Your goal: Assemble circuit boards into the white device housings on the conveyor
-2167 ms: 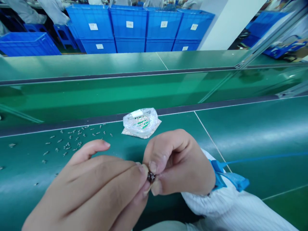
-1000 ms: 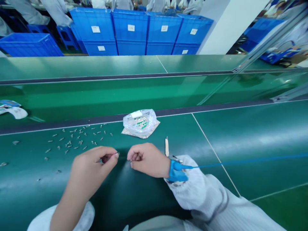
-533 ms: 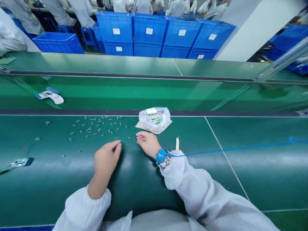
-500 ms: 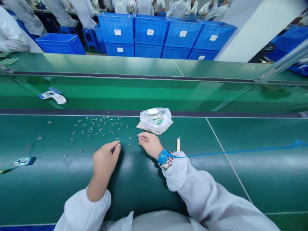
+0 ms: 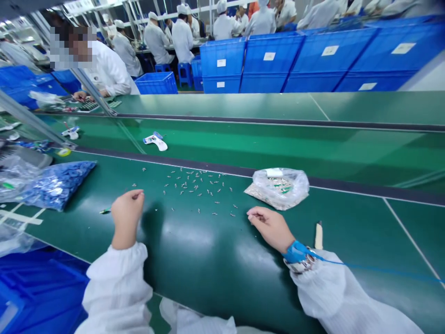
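Observation:
My left hand (image 5: 125, 213) rests on the green mat (image 5: 194, 250) with fingers curled in a loose fist, near a small green-tipped part (image 5: 104, 211) to its left. What it holds, if anything, is hidden. My right hand (image 5: 270, 225), with a blue wrist strap (image 5: 295, 252), lies on the mat with fingers pinched together, just right of several tiny metal parts (image 5: 194, 185) scattered on the mat. A clear plastic bag of small parts (image 5: 280, 187) lies just beyond the right hand.
A bag of blue pieces (image 5: 55, 184) lies at the left. A small pale tool (image 5: 318, 235) is beside my right wrist. A white-and-blue device (image 5: 156, 141) sits on the conveyor belt (image 5: 278, 148). Blue crates (image 5: 288, 60) and people in white coats stand behind.
My view has swung left. My left hand moved away leftward from my right hand, which stayed close to the bag. The device on the belt has travelled right.

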`<action>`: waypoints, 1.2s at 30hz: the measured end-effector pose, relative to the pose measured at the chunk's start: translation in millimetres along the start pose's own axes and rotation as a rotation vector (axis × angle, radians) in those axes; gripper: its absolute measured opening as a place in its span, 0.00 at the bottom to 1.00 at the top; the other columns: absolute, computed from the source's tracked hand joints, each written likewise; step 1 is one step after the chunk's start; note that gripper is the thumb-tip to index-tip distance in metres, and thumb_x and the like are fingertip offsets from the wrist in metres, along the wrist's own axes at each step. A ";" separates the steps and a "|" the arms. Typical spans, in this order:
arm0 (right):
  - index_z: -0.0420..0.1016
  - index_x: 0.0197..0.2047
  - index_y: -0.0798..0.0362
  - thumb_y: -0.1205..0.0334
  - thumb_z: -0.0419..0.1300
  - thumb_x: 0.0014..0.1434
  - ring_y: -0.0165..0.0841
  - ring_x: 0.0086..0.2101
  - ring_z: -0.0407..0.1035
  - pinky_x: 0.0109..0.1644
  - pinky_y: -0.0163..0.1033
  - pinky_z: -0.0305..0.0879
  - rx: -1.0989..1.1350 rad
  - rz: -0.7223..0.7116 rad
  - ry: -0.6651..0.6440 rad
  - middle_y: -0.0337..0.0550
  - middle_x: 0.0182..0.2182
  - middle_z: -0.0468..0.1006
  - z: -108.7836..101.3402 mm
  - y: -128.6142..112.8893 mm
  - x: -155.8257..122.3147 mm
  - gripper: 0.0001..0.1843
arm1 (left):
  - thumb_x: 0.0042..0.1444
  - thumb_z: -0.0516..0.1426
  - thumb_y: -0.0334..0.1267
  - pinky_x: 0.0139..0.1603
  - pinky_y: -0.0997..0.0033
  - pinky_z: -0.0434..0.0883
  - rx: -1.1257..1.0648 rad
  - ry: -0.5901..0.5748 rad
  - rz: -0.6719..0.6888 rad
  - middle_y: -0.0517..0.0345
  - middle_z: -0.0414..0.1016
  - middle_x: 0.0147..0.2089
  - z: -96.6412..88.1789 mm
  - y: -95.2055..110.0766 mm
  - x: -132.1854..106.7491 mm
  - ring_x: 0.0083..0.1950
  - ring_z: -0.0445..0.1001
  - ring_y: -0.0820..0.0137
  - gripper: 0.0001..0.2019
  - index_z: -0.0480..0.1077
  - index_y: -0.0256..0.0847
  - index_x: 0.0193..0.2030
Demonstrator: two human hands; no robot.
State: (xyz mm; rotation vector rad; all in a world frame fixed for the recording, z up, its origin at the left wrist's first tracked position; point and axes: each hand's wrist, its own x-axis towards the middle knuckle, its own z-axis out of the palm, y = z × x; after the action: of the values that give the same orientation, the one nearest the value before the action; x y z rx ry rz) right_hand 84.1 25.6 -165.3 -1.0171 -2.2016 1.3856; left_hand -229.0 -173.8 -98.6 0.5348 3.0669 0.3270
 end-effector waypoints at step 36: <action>0.74 0.26 0.54 0.59 0.53 0.55 0.29 0.25 0.68 0.31 0.33 0.64 -0.049 -0.113 0.031 0.41 0.24 0.75 2.7 0.9 2.7 0.12 | 0.60 0.57 0.42 0.47 0.56 0.73 -0.375 -0.170 0.166 0.51 0.71 0.52 15.2 -40.8 110.5 0.49 0.73 0.62 0.15 0.68 0.37 0.51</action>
State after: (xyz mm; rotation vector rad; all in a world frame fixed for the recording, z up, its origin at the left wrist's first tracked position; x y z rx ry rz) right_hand 80.9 26.1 -167.5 -0.9084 -2.2436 1.2644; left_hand -346.0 -171.1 -119.1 0.7490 2.7073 0.7935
